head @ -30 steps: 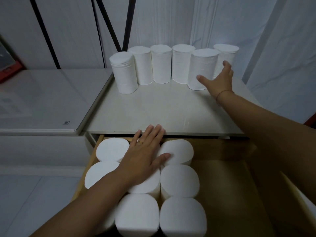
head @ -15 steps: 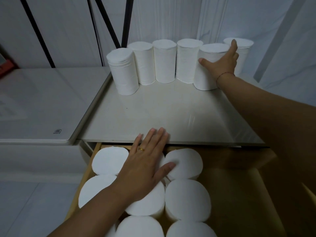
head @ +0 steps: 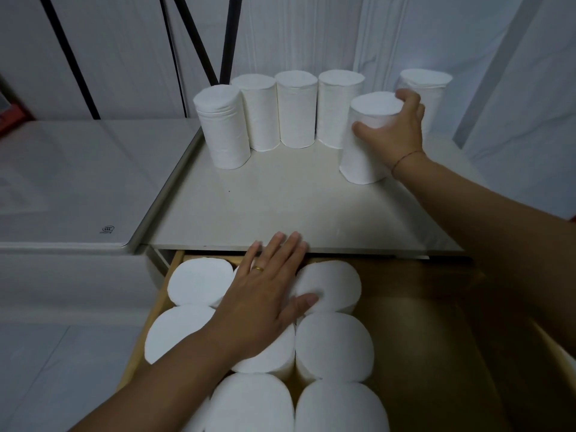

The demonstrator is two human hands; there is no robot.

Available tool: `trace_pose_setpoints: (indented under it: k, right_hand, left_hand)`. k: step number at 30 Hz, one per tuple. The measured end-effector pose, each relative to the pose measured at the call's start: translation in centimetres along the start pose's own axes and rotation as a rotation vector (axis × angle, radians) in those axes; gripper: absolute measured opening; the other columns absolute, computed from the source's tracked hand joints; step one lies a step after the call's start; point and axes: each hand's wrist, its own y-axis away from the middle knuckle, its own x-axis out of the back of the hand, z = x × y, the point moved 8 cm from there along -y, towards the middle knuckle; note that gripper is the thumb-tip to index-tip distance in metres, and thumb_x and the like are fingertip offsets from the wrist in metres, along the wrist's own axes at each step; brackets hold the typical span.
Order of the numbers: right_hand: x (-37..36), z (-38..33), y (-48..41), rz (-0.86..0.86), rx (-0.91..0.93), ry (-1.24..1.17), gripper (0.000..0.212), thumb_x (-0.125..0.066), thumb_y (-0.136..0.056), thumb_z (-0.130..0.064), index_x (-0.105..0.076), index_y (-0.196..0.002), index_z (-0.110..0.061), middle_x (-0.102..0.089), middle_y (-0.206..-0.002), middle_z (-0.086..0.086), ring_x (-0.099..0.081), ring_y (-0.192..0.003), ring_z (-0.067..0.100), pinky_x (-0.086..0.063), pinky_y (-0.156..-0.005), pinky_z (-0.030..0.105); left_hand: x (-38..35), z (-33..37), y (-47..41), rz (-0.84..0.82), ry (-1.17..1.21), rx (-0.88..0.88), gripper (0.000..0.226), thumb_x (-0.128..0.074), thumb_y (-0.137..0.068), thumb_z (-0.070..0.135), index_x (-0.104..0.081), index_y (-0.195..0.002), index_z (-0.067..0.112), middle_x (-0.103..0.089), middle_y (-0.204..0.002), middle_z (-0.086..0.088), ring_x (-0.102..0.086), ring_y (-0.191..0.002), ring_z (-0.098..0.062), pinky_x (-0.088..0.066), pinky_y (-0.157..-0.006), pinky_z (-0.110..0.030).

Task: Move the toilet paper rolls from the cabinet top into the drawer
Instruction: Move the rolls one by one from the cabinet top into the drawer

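Progress about halfway: packed rolls point(head: 333, 347) fill drawer point(head: 420, 338) left side; our left hand point(head: 265, 294) lies flat on them, fingers straight. Our right hand point(head: 394, 132) grasps roll point(head: 364, 145) near cabinet top point(head: 280, 207) back right corner (five more rolls point(head: 296, 113) line back edge).

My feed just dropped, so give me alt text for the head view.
The right hand grips one toilet paper roll on the cabinet top, forward of five other rolls standing at the back. The left hand rests flat on packed rolls in the open drawer, whose right side is bare.
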Motion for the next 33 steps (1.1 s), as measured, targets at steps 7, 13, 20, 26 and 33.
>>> trace_pose_setpoints:
  k: [7,13,20,26,33]
  right_hand:
    - [3.8,-1.6,7.6,-0.080,0.074,-0.077,0.081,-0.078,-0.068,-0.032,-0.030,-0.132,-0.019,-0.032,-0.133,0.004,-0.034,-0.112,0.011,-0.032,-0.095,0.019]
    - [8.1,-2.5,13.5,-0.110,0.104,-0.081,0.077,-0.080,-0.068,-0.027,-0.034,-0.130,-0.017,-0.037,-0.134,0.005,-0.037,-0.119,0.013,-0.036,-0.102,0.024]
    - [11.2,-2.4,18.2,-0.108,0.122,-0.068,0.078,-0.082,-0.066,-0.026,-0.035,-0.128,-0.018,-0.039,-0.132,0.003,-0.037,-0.121,0.015,-0.041,-0.094,0.021]
    - [12.7,-2.0,20.7,-0.102,0.091,-0.105,0.071,-0.082,-0.067,-0.022,-0.035,-0.120,-0.022,-0.038,-0.124,0.000,-0.038,-0.118,0.015,-0.047,-0.095,0.030]
    - [10.7,2.2,22.9,-0.189,-0.002,0.132,0.068,-0.082,-0.065,-0.030,-0.038,-0.116,-0.020,-0.038,-0.119,-0.001,-0.038,-0.106,0.013,-0.037,-0.066,0.011]
  left_hand:
    - [-1.3,1.2,0.9,-0.025,-0.021,-0.021,0.072,-0.010,-0.089,0.069,0.007,-0.149,0.033,0.013,-0.157,0.015,0.023,-0.142,-0.001,0.012,-0.118,-0.034]
    - [-3.0,2.4,1.9,-0.104,-0.048,-0.033,0.079,-0.006,-0.085,0.069,0.004,-0.151,0.028,0.012,-0.158,0.011,0.022,-0.143,-0.004,0.016,-0.116,-0.030]
    - [-4.8,2.5,2.5,-0.196,-0.058,-0.024,0.084,-0.002,-0.081,0.072,0.006,-0.151,0.027,0.015,-0.157,0.011,0.022,-0.142,-0.005,0.017,-0.115,-0.029]
    - [-4.9,2.5,2.6,-0.174,-0.074,-0.017,0.083,-0.002,-0.081,0.072,0.004,-0.151,0.028,0.015,-0.155,0.013,0.022,-0.139,-0.002,0.016,-0.113,-0.029]
    - [-4.8,2.5,2.7,-0.167,-0.075,-0.015,0.079,-0.006,-0.084,0.069,0.003,-0.151,0.028,0.010,-0.159,0.010,0.016,-0.144,-0.006,0.013,-0.115,-0.031]
